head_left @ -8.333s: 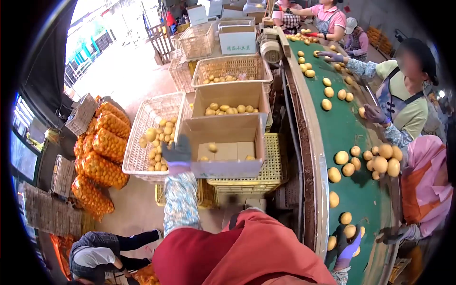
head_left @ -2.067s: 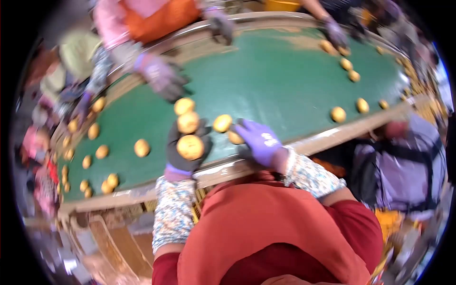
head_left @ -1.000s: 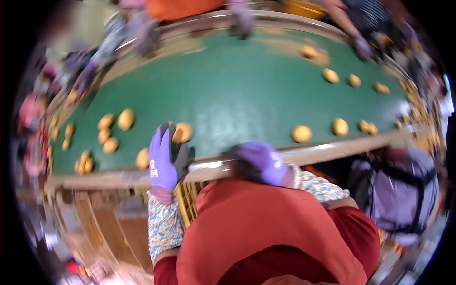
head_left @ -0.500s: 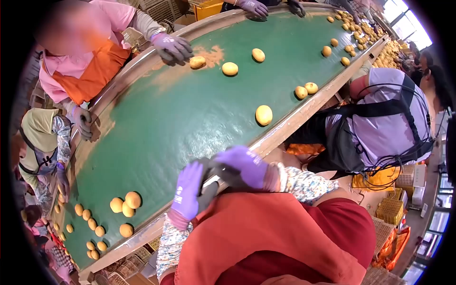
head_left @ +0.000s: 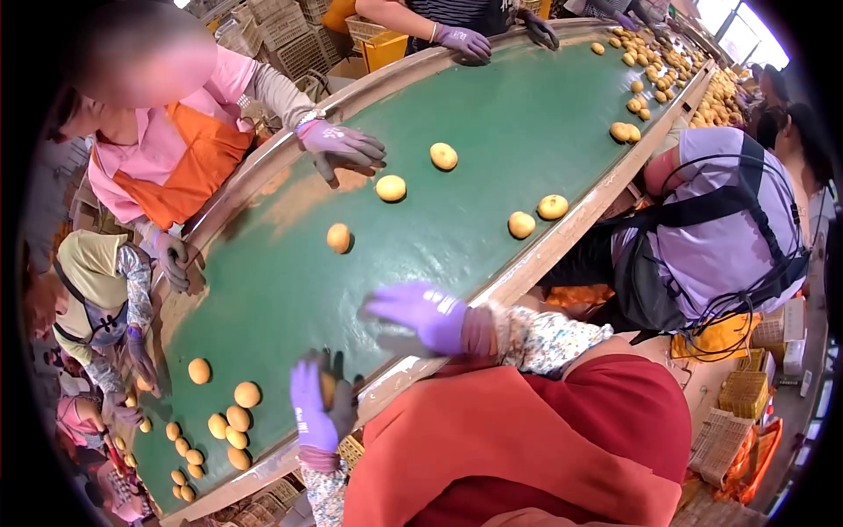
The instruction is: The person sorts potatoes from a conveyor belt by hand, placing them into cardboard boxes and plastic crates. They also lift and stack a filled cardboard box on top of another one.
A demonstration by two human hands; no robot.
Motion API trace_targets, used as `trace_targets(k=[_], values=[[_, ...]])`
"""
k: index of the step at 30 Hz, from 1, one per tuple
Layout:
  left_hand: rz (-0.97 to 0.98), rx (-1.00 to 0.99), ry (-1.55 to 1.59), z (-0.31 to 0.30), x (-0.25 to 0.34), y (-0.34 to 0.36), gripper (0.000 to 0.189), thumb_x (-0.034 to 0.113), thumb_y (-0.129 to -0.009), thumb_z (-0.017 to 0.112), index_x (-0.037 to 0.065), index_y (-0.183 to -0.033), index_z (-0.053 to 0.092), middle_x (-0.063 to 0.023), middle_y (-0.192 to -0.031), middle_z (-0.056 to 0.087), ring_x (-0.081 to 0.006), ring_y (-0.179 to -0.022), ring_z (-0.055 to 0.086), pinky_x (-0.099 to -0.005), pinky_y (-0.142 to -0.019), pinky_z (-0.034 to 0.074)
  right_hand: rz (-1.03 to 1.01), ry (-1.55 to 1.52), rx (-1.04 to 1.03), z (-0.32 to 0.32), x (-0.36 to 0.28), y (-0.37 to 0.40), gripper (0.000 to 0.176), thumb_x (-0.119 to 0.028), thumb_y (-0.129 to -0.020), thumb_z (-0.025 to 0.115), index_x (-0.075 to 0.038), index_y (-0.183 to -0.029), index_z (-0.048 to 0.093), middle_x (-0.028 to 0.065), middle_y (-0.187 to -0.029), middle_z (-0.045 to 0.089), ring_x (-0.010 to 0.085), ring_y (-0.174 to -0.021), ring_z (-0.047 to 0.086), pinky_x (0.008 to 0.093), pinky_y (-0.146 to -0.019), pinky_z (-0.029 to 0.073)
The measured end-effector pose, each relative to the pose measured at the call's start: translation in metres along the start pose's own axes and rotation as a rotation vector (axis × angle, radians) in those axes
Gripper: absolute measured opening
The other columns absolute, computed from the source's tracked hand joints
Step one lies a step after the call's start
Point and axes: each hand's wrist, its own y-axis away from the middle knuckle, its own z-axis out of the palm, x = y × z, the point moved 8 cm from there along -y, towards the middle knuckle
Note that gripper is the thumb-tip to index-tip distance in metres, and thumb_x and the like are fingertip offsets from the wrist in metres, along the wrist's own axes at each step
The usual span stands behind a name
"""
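My left hand point(head_left: 318, 402), in a purple and dark glove, is at the near edge of the green belt point(head_left: 290, 307), its fingers around a yellow-brown potato point(head_left: 328, 388) that is partly hidden. My right hand point(head_left: 420, 318), gloved alike, hovers over the belt with its fingers stretched out and blurred, nothing visible in it. A single potato point(head_left: 339, 238) lies on the belt beyond my hands, and two more point(head_left: 391, 188) point(head_left: 443, 156) lie farther off. Several potatoes point(head_left: 237, 418) are grouped left of my left hand.
Across the belt a person in an orange apron point(head_left: 189, 158) rests gloved hands on it. A co-worker with a black backpack point(head_left: 650, 272) stands at my right, by the belt's wooden rail point(head_left: 562, 230). More workers line the far side. Yellow crates point(head_left: 745, 393) stand at right.
My hands, close together at the rail before, have moved apart, the left down-left, the right over the belt. Potatoes have shifted toward the lower left. The large one near the rail has left its place.
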Motion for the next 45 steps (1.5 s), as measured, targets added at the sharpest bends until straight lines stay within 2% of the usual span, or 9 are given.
trace_targets(k=[5,9,18,22,25,30,36,40,45], values=[[-0.255,-0.006,-0.138,-0.032,-0.061,0.035,0.026,0.008,-0.081,0.067,0.000,-0.105,0.067,-0.0205,-0.112,0.066,-0.0427,-0.106,0.060,-0.0502,-0.094,0.047,0.400,0.715,0.229,-0.152,0.080,0.033,0.041,-0.027,-0.086,0.071,-0.006,-0.121,0.066,0.0181,-0.109,0.068,0.0388,-0.102,0.064,0.0489,-0.088,0.052],[-0.564,0.312,-0.165,-0.069,-0.112,0.095,0.035,0.012,-0.091,0.067,-0.005,-0.121,0.063,-0.0236,-0.122,0.064,-0.0407,-0.113,0.060,-0.0477,-0.100,0.047,0.928,0.735,0.086,-0.197,0.156,0.114,0.041,-0.040,-0.093,0.067,-0.012,-0.123,0.068,0.0199,-0.119,0.067,0.0425,-0.111,0.063,0.0482,-0.096,0.051],[0.111,0.037,0.184,0.010,0.038,-0.027,0.042,0.011,-0.084,0.072,0.001,-0.124,0.060,-0.0184,-0.126,0.061,-0.0424,-0.115,0.059,-0.0492,-0.098,0.047,0.288,-0.542,-0.409,0.000,-0.004,0.006,0.034,-0.008,-0.085,0.071,-0.002,-0.117,0.064,0.0159,-0.109,0.068,0.0384,-0.098,0.066,0.0443,-0.087,0.053],[0.062,-0.172,0.071,0.029,0.023,-0.009,0.038,0.021,-0.085,0.073,0.003,-0.117,0.064,-0.0168,-0.123,0.063,-0.0396,-0.114,0.059,-0.0499,-0.097,0.046,0.183,0.053,-0.164,-0.030,0.020,-0.009,0.040,-0.010,-0.090,0.070,0.001,-0.127,0.062,0.0169,-0.116,0.069,0.0302,-0.105,0.068,0.0373,-0.089,0.054],[-0.160,-0.083,0.115,0.008,-0.037,0.027,0.030,0.021,-0.085,0.072,0.002,-0.107,0.066,-0.0177,-0.112,0.066,-0.0408,-0.104,0.061,-0.0496,-0.091,0.048,0.642,-0.311,0.059,-0.029,0.099,0.039,0.037,-0.011,-0.088,0.070,0.001,-0.123,0.062,0.0188,-0.112,0.068,0.0348,-0.099,0.068,0.0395,-0.086,0.054],[-0.577,0.101,-0.139,-0.055,-0.094,0.070,0.034,0.021,-0.084,0.071,-0.001,-0.110,0.064,-0.0223,-0.108,0.065,-0.0444,-0.101,0.061,-0.0500,-0.091,0.049,0.311,0.078,-0.201,0.002,0.042,0.018,0.040,-0.015,-0.084,0.074,-0.002,-0.120,0.062,0.0204,-0.114,0.064,0.0416,-0.101,0.064,0.0441,-0.087,0.053],[-0.418,0.347,0.252,-0.044,-0.077,0.067,0.050,0.006,-0.087,0.065,-0.006,-0.134,0.054,-0.0259,-0.134,0.058,-0.0441,-0.122,0.056,-0.0500,-0.108,0.043,0.158,-0.436,-0.387,0.073,-0.002,-0.003,0.042,-0.008,-0.089,0.071,-0.003,-0.129,0.061,0.0180,-0.106,0.067,0.0351,-0.098,0.067,0.0415,-0.086,0.054],[-0.123,0.042,0.107,-0.007,-0.024,0.043,0.053,0.006,-0.088,0.068,-0.002,-0.138,0.055,-0.0254,-0.141,0.055,-0.0446,-0.131,0.052,-0.0534,-0.116,0.035,0.175,-0.001,-0.399,0.063,0.011,-0.019,0.041,-0.029,-0.096,0.062,-0.008,-0.131,0.061,0.0185,-0.115,0.067,0.0376,-0.108,0.065,0.0485,-0.093,0.052],[-0.002,-0.191,0.270,0.010,0.023,-0.003,0.038,0.008,-0.077,0.070,-0.003,-0.112,0.060,-0.0237,-0.115,0.059,-0.0451,-0.107,0.055,-0.0525,-0.090,0.044,0.298,-0.121,-0.715,0.098,0.003,0.017,0.050,-0.041,-0.094,0.060,-0.007,-0.131,0.060,0.0198,-0.122,0.064,0.0398,-0.114,0.061,0.0500,-0.096,0.050]])
